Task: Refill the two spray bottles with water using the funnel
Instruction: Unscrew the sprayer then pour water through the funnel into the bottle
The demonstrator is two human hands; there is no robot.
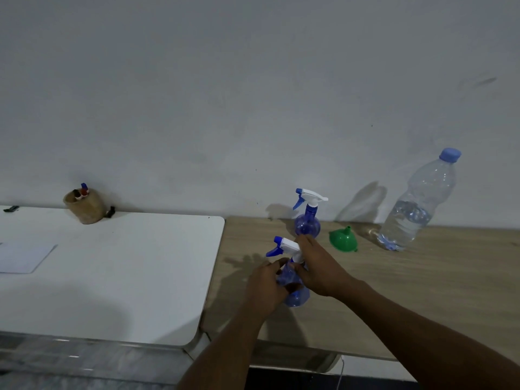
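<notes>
A blue spray bottle [295, 298] with a white and blue trigger head stands on the wooden table [422, 291]. My left hand [266, 288] wraps its body. My right hand [320, 266] grips its neck just under the trigger head. A second blue spray bottle [307, 220] stands upright behind it near the wall, untouched. A green funnel [342, 240] lies mouth-down on the table to the right. Further right, a clear water bottle [416, 204] with a blue cap stands about half full.
A white table [112, 277] adjoins the wooden one on the left. On it sit a tan cup of markers [84, 206] at the back and a white sheet [25, 257] at the left edge. A grey wall runs behind both tables.
</notes>
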